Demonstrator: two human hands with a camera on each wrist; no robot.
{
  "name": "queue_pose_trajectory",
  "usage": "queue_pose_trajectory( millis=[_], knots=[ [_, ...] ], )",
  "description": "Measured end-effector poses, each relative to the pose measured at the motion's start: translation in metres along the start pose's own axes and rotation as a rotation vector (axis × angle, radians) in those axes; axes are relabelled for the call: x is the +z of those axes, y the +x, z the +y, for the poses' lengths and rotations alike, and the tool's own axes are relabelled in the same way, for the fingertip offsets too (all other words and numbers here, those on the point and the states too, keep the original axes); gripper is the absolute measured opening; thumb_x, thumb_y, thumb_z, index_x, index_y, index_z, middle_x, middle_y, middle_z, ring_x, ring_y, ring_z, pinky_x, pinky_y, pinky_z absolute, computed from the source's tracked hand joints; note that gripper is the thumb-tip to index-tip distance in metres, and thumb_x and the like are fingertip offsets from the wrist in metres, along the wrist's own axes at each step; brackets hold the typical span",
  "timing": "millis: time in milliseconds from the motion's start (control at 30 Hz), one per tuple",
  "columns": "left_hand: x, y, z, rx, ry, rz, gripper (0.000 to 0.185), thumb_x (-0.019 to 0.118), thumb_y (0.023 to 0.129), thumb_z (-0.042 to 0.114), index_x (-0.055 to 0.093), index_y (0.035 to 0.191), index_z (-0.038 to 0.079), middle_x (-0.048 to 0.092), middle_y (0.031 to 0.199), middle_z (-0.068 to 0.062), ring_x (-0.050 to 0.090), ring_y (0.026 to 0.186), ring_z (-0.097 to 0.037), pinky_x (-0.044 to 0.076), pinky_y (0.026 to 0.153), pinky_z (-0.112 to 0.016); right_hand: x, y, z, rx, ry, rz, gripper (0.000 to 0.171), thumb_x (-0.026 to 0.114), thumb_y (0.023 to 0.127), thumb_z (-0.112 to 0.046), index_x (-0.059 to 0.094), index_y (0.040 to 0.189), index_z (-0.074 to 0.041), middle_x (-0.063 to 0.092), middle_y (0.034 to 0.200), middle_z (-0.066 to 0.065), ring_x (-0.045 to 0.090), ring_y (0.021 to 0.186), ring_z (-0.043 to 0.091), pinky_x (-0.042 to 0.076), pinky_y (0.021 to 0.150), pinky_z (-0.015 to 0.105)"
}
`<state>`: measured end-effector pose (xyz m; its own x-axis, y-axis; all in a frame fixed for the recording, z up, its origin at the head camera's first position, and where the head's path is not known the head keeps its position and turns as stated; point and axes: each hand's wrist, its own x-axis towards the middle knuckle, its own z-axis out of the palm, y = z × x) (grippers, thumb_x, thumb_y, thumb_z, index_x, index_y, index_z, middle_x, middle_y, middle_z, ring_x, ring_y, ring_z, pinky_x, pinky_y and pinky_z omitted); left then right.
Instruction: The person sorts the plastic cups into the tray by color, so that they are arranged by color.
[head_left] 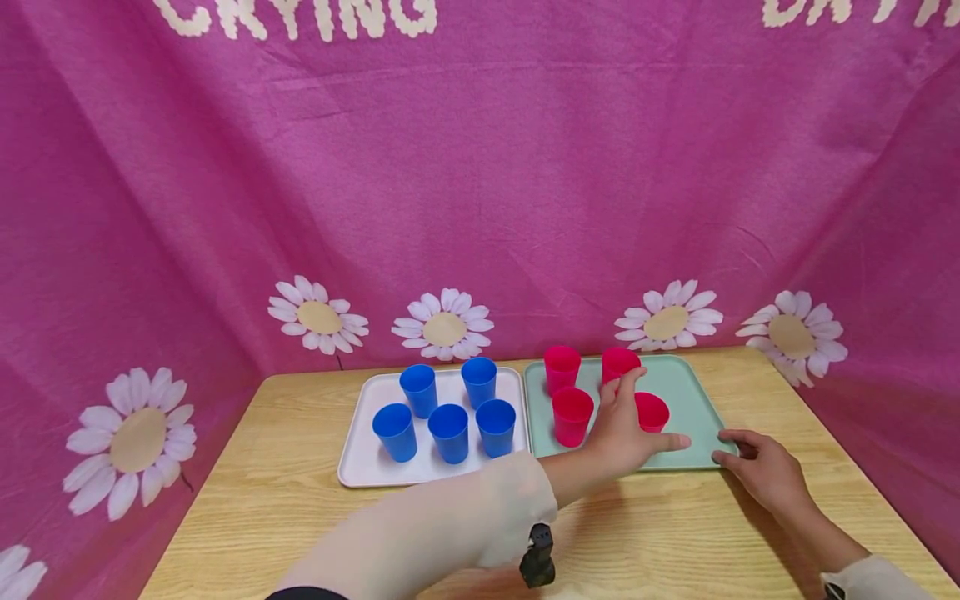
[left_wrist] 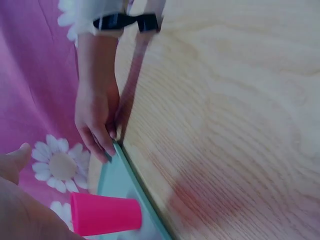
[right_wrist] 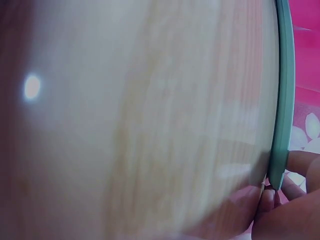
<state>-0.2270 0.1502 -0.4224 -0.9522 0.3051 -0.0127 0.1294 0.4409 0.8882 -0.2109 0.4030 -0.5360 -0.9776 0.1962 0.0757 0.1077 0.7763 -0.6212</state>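
Note:
My left hand reaches in low over the green tray, its fingers spread and thumb held out. Nothing is gripped in it. Beside that hand stands a red cup, partly covered by it; the left wrist view has a red cup next to the hand too. Other red cups, such as the front-left one, stand upright on the same tray. My right hand pinches the tray's near right corner, fingers on top and below the rim in the right wrist view.
A white tray lies directly left of the green one, bearing several upright blue cups. Both trays are on a wooden table. A pink cloth with printed daisies hangs behind and at the sides.

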Motion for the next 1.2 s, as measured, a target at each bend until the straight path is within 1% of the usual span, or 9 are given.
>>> queue_pose_trajectory(
  millis=[133, 267, 367, 600, 700, 900, 1033, 1133, 1200],
  knots=[
    [-0.014, -0.015, 0.003, 0.043, -0.008, -0.052, 0.092, 0.092, 0.076, 0.036, 0.039, 0.151, 0.039, 0.040, 0.151, 0.012, 0.046, 0.133, -0.009, 0.052, 0.098, -0.031, 0.000, -0.001, 0.000, 0.000, 0.010, 0.002, 0.049, 0.075, 0.094, -0.023, 0.063, 0.128, 0.010, 0.062, 0.126, 0.037, 0.060, 0.113, 0.050, 0.048, 0.089, 0.058],
    [-0.031, -0.029, 0.002, 0.108, 0.054, -0.127, 0.094, 0.091, 0.078, 0.040, 0.036, 0.154, 0.039, 0.038, 0.154, 0.011, 0.042, 0.137, -0.008, 0.051, 0.100, -0.034, 0.000, -0.001, 0.000, 0.012, 0.027, -0.009, 0.050, 0.074, 0.094, -0.023, 0.062, 0.128, 0.011, 0.061, 0.127, 0.037, 0.059, 0.113, 0.049, 0.047, 0.091, 0.060],
    [-0.046, -0.039, -0.001, 0.139, 0.104, -0.190, 0.094, 0.089, 0.079, 0.042, 0.034, 0.155, 0.038, 0.039, 0.155, 0.010, 0.040, 0.141, -0.009, 0.051, 0.102, -0.037, 0.001, -0.002, 0.000, 0.021, 0.036, -0.017, 0.049, 0.074, 0.094, -0.022, 0.062, 0.128, 0.011, 0.060, 0.128, 0.038, 0.059, 0.113, 0.049, 0.047, 0.091, 0.059],
    [-0.083, -0.066, -0.005, 0.124, 0.123, -0.301, 0.090, 0.086, 0.082, 0.044, 0.034, 0.155, 0.043, 0.041, 0.153, 0.008, 0.040, 0.141, -0.012, 0.051, 0.103, -0.044, 0.000, -0.001, -0.001, 0.016, 0.026, -0.011, 0.048, 0.076, 0.094, -0.022, 0.064, 0.128, 0.010, 0.063, 0.126, 0.035, 0.060, 0.112, 0.047, 0.048, 0.089, 0.055],
    [-0.098, -0.078, -0.007, 0.124, 0.115, -0.336, 0.089, 0.086, 0.083, 0.044, 0.033, 0.155, 0.044, 0.041, 0.154, 0.008, 0.042, 0.141, -0.013, 0.050, 0.104, -0.045, -0.001, -0.002, -0.002, 0.014, 0.030, -0.018, 0.048, 0.075, 0.095, -0.022, 0.063, 0.128, 0.010, 0.062, 0.126, 0.036, 0.059, 0.114, 0.049, 0.047, 0.091, 0.057],
    [-0.129, -0.099, -0.018, 0.144, 0.117, -0.355, 0.089, 0.084, 0.084, 0.047, 0.029, 0.154, 0.052, 0.036, 0.157, 0.013, 0.037, 0.145, -0.015, 0.046, 0.107, -0.052, -0.001, -0.003, -0.002, 0.011, 0.027, -0.023, 0.048, 0.074, 0.095, -0.022, 0.062, 0.128, 0.011, 0.062, 0.127, 0.036, 0.059, 0.113, 0.048, 0.047, 0.091, 0.058],
    [-0.149, -0.112, -0.026, 0.170, 0.150, -0.331, 0.088, 0.082, 0.085, 0.051, 0.029, 0.155, 0.051, 0.035, 0.159, 0.010, 0.035, 0.148, -0.019, 0.044, 0.108, -0.057, 0.000, -0.003, -0.003, 0.012, 0.025, -0.022, 0.048, 0.075, 0.095, -0.022, 0.063, 0.128, 0.010, 0.061, 0.128, 0.036, 0.059, 0.115, 0.049, 0.048, 0.092, 0.057],
    [-0.164, -0.121, -0.030, 0.160, 0.165, -0.305, 0.087, 0.082, 0.085, 0.051, 0.030, 0.155, 0.050, 0.035, 0.161, 0.008, 0.034, 0.149, -0.022, 0.043, 0.108, -0.061, 0.000, -0.002, -0.003, 0.007, 0.019, -0.012, 0.047, 0.075, 0.094, -0.021, 0.064, 0.128, 0.010, 0.062, 0.127, 0.036, 0.060, 0.113, 0.048, 0.048, 0.090, 0.055],
    [-0.174, -0.126, -0.034, 0.134, 0.165, -0.291, 0.086, 0.082, 0.085, 0.051, 0.030, 0.155, 0.051, 0.035, 0.161, 0.008, 0.034, 0.149, -0.024, 0.044, 0.107, -0.062, -0.001, -0.002, -0.002, 0.005, 0.018, -0.008, 0.047, 0.075, 0.094, -0.021, 0.064, 0.128, 0.010, 0.062, 0.127, 0.036, 0.060, 0.112, 0.047, 0.049, 0.089, 0.054]
  ],
)
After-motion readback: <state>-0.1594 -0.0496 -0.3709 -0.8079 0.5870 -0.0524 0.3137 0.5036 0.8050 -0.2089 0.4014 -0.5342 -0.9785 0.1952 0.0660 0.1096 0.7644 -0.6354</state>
